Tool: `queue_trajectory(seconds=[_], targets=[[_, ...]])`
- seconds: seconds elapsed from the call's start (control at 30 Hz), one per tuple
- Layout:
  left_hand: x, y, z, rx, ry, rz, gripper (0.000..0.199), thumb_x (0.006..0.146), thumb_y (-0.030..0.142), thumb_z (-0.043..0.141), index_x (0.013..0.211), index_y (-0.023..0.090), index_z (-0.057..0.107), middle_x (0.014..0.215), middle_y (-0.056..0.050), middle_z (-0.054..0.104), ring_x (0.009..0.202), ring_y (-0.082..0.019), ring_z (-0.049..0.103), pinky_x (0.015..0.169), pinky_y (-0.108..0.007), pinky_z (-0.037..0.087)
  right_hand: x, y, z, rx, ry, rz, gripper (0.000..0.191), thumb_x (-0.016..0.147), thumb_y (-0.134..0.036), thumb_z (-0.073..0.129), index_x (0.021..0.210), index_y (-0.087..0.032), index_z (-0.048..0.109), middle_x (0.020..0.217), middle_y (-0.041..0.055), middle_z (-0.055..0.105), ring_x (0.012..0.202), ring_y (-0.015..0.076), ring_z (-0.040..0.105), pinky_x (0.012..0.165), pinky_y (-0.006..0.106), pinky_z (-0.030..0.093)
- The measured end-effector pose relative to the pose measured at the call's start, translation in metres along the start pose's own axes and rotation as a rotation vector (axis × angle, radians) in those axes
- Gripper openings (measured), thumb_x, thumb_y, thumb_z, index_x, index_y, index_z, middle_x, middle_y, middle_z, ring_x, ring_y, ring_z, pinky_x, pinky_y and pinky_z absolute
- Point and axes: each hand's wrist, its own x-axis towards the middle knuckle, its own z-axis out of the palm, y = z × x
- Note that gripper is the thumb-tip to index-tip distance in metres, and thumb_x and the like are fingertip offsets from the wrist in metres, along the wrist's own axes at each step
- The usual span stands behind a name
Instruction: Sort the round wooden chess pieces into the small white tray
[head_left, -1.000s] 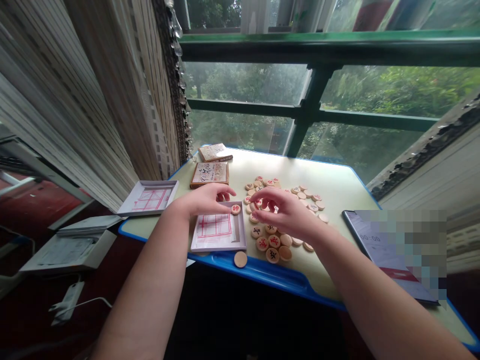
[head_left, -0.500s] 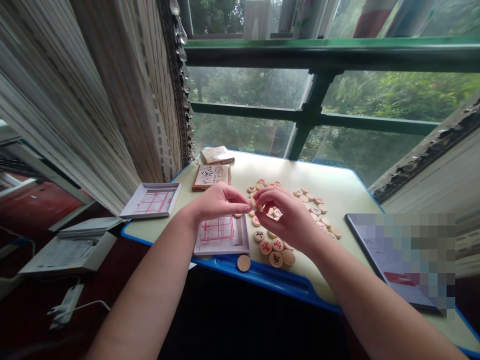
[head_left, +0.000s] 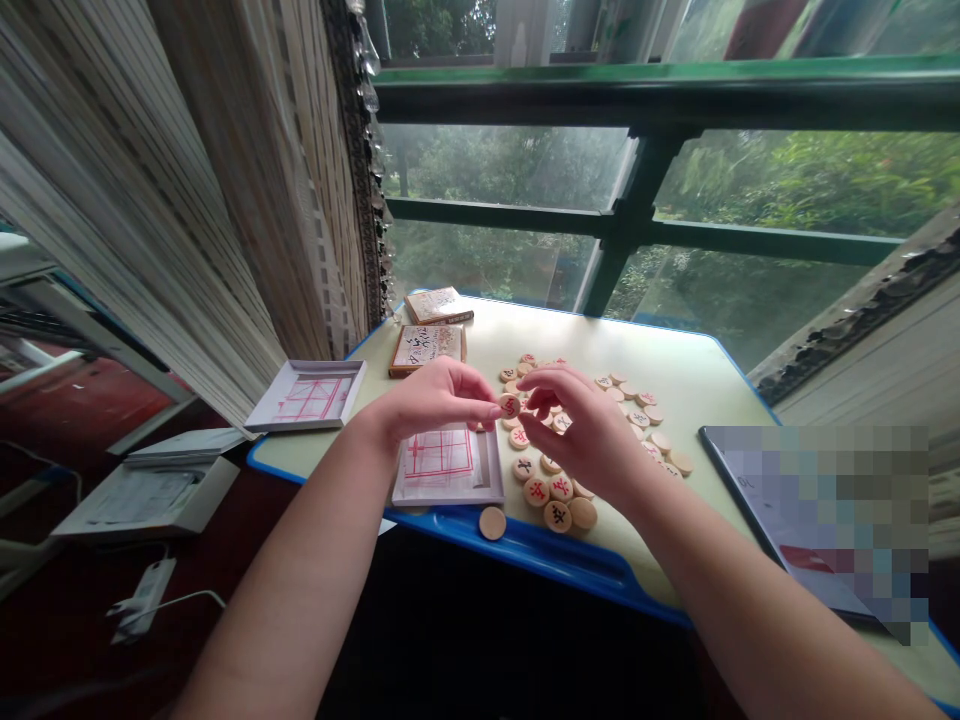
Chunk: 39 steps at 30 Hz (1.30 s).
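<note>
Between the thumb and fingers of my left hand (head_left: 442,400) is a round wooden Chinese chess piece (head_left: 509,405), its red character facing me. My right hand (head_left: 574,425) is just to the right of that piece, thumb and fingers curved and apart; whether a fingertip touches the edge is hard to tell. Below my left hand lies a shallow white box tray (head_left: 450,499) with a red-lined paper board (head_left: 439,455) in it. Loose chess pieces (head_left: 560,487) with red or black characters, some blank side up, spread under and around my right hand.
One blank-side-up piece (head_left: 492,523) sits at the blue front edge of the table (head_left: 652,340). Two printed boxes (head_left: 426,348) stand at the back left, and another white tray (head_left: 355,395) at the left edge. A dark-edged flat panel (head_left: 750,500), partly pixelated, lies on the right.
The chess piece has turned so its red character shows; before, it was tilted between the fingertips of both hands. My right fingers are now more apart from it. The view has shifted slightly.
</note>
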Motion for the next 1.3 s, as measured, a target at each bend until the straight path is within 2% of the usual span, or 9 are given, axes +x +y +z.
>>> queue_trajectory(seconds=[0.23, 0.4, 0.6, 0.7, 0.77, 0.9, 1.03, 1.13, 1.3], targets=[[-0.001, -0.005, -0.008, 0.333, -0.07, -0.214, 0.025, 0.068, 0.039, 0.07, 0.069, 0.014, 0.069, 0.064, -0.004, 0.068, 0.058, -0.012, 0.056, 0.052, -0.022, 0.04, 0.006, 0.005, -0.017, -0.126, 0.085, 0.231, 0.017, 0.074, -0.01, 0.051, 0.081, -0.018, 0.064, 0.08, 0.0029, 0.063, 0.065, 0.0129, 0.056, 0.062, 0.028, 0.046], [0.002, -0.009, -0.008, 0.545, -0.126, -0.265, 0.041, 0.065, 0.055, 0.066, 0.074, 0.015, 0.073, 0.062, -0.003, 0.065, 0.054, -0.012, 0.051, 0.049, -0.023, 0.034, 0.012, 0.015, -0.03, 0.061, 0.301, 0.514, 0.012, 0.071, -0.016, 0.05, 0.07, -0.017, 0.062, 0.055, -0.0023, 0.053, 0.05, 0.0107, 0.045, 0.049, 0.025, 0.037], [0.003, -0.012, -0.006, 0.622, -0.147, -0.28, 0.039, 0.064, 0.055, 0.064, 0.068, 0.016, 0.071, 0.058, -0.002, 0.063, 0.052, -0.012, 0.048, 0.046, -0.023, 0.031, 0.012, 0.027, -0.025, 0.198, 0.357, 0.643, 0.009, 0.067, -0.019, 0.051, 0.066, -0.017, 0.06, 0.051, -0.0042, 0.048, 0.044, 0.0086, 0.038, 0.044, 0.024, 0.031], [0.002, -0.014, -0.005, 0.594, -0.135, -0.259, 0.037, 0.063, 0.054, 0.065, 0.063, 0.017, 0.067, 0.057, -0.001, 0.061, 0.051, -0.012, 0.048, 0.044, -0.023, 0.029, 0.011, 0.026, -0.024, 0.137, 0.274, 0.644, 0.01, 0.07, -0.02, 0.052, 0.068, -0.018, 0.061, 0.051, -0.0038, 0.049, 0.044, 0.0095, 0.041, 0.044, 0.024, 0.033], [0.002, -0.014, -0.005, 0.581, -0.129, -0.239, 0.037, 0.063, 0.053, 0.065, 0.058, 0.017, 0.062, 0.054, 0.0, 0.057, 0.048, -0.011, 0.045, 0.043, -0.023, 0.026, 0.011, 0.025, -0.024, 0.009, 0.133, 0.62, 0.012, 0.071, -0.019, 0.051, 0.07, -0.018, 0.063, 0.054, -0.0019, 0.056, 0.048, 0.0113, 0.047, 0.048, 0.026, 0.037], [0.002, -0.013, -0.006, 0.595, -0.133, -0.23, 0.035, 0.062, 0.049, 0.067, 0.054, 0.018, 0.054, 0.052, 0.003, 0.049, 0.047, -0.01, 0.038, 0.042, -0.024, 0.022, 0.008, 0.031, -0.021, -0.332, -0.189, 0.516, 0.019, 0.072, -0.01, 0.053, 0.07, -0.021, 0.069, 0.075, 0.0037, 0.068, 0.067, 0.0175, 0.06, 0.063, 0.03, 0.045], [0.001, -0.01, -0.005, 0.613, -0.157, -0.236, 0.033, 0.062, 0.047, 0.067, 0.056, 0.019, 0.05, 0.054, 0.004, 0.048, 0.05, -0.01, 0.039, 0.044, -0.023, 0.024, 0.004, 0.037, -0.018, -0.447, -0.359, 0.397, 0.023, 0.076, -0.009, 0.055, 0.079, -0.023, 0.073, 0.094, 0.0061, 0.069, 0.084, 0.0216, 0.062, 0.074, 0.033, 0.046], [0.0, -0.007, -0.004, 0.6, -0.159, -0.217, 0.033, 0.064, 0.046, 0.066, 0.058, 0.018, 0.05, 0.054, 0.004, 0.046, 0.051, -0.01, 0.039, 0.044, -0.023, 0.025, 0.003, 0.033, -0.013, -0.463, -0.431, 0.327, 0.022, 0.08, -0.014, 0.055, 0.085, -0.023, 0.074, 0.095, 0.0064, 0.069, 0.09, 0.0239, 0.059, 0.078, 0.036, 0.046], [0.002, -0.003, 0.0, 0.589, -0.041, -0.089, 0.027, 0.072, 0.039, 0.059, 0.06, 0.016, 0.054, 0.053, 0.004, 0.043, 0.052, -0.01, 0.039, 0.047, -0.022, 0.028, 0.002, 0.024, 0.003, -0.471, -0.393, 0.189, 0.024, 0.087, -0.03, 0.052, 0.1, -0.021, 0.07, 0.101, 0.0091, 0.066, 0.094, 0.025, 0.054, 0.084, 0.041, 0.044]])
